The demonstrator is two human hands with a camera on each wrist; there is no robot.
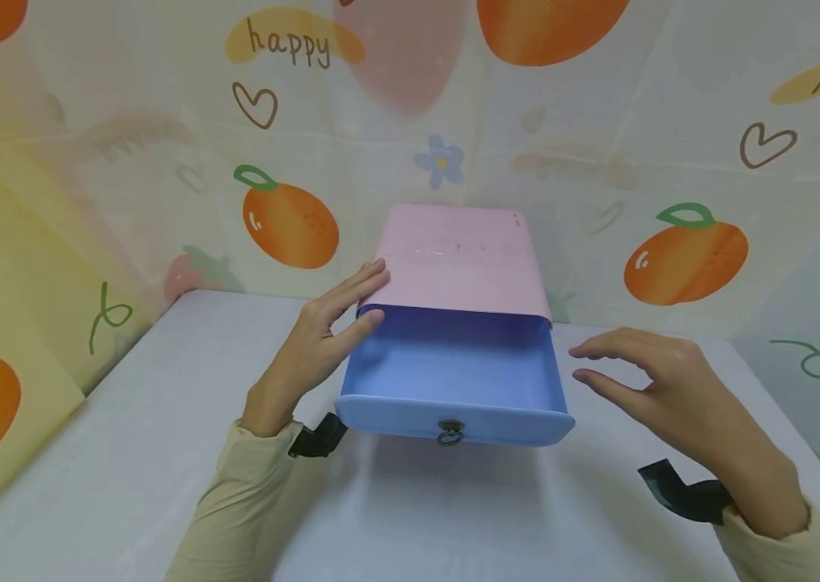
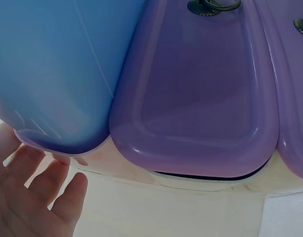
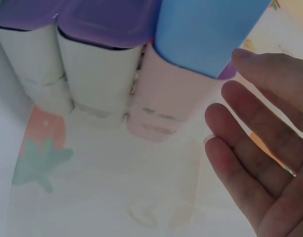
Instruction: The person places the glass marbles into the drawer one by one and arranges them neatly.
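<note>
A small drawer cabinet with a pink top (image 1: 457, 259) stands on the table. Its blue top drawer (image 1: 395, 416) is pulled well out, and nothing lies in the visible part of it. A dark ring pull (image 1: 450, 436) hangs at the drawer's front. With fingers extended, my left hand (image 1: 319, 335) rests against the left side of the pink casing, beside the drawer opening. My right hand (image 1: 661, 388) hovers to the right of the drawer, fingers slightly bent and holding nothing. Both wrist views show purple drawers (image 2: 196, 89) below the blue one, pushed in.
White cloth (image 1: 126, 453) covers the table. A printed backdrop (image 1: 526, 105) with oranges, hearts and lettering rises close behind the cabinet. Black straps (image 1: 686, 493) stick out at both wrists, near the sleeve cuffs.
</note>
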